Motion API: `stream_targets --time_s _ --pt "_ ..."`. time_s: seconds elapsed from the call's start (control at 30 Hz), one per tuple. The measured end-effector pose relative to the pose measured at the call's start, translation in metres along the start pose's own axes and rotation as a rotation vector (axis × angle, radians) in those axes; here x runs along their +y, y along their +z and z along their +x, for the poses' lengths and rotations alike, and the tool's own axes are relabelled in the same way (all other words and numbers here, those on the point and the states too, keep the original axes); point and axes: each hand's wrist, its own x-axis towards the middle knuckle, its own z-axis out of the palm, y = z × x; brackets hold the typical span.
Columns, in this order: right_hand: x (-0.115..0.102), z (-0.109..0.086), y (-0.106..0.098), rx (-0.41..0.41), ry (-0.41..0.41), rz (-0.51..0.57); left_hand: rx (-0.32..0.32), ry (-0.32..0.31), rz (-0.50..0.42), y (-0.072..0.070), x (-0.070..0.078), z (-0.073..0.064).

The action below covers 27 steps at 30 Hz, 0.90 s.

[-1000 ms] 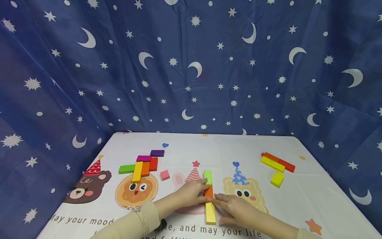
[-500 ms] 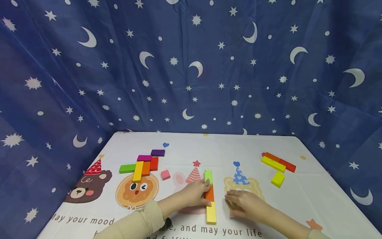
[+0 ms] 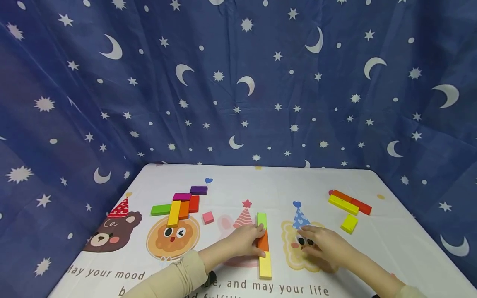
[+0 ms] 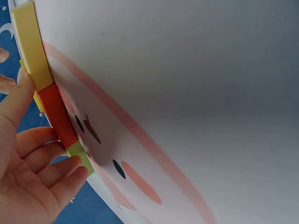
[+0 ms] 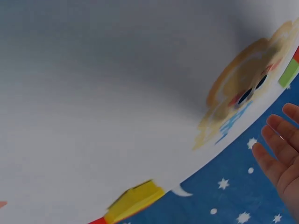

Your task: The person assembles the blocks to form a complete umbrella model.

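Observation:
On the white printed cloth, a green block (image 3: 262,220), an orange block (image 3: 263,242) and a pale yellow block (image 3: 265,267) form a straight row, end to end. My left hand (image 3: 244,241) rests along the row's left side, its fingers touching near the green block and its thumb by the seam between orange and yellow. The left wrist view shows this thumb (image 4: 18,95) well apart from the fingers (image 4: 44,158). Right of the row, my right hand (image 3: 328,244) hovers over a printed yellow face, fingers loosely extended and holding nothing.
At the left lies a cluster with green (image 3: 161,210), yellow (image 3: 174,213), red and magenta blocks. A purple block (image 3: 199,190) and a small pink block (image 3: 208,217) lie near it. Far right are a yellow bar (image 3: 343,204), red-orange pieces (image 3: 360,207) and a short yellow block (image 3: 349,224).
My right hand has drawn away from the row, to the right and slightly farther back. My left hand stays at the row, and the blocks hold their places.

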Motion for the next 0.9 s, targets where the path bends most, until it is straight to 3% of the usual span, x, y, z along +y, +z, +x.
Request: stream_targets --time_s 0.53,0.9 --pt "0.038 -0.021 -0.012 0.019 0.192 -0.012 0.007 0.000 0.043 -0.002 0.001 0.000" --pt "0.058 -0.028 -0.013 0.086 0.209 -0.043 0.009 0.007 0.034 -0.001 -0.001 0.000"
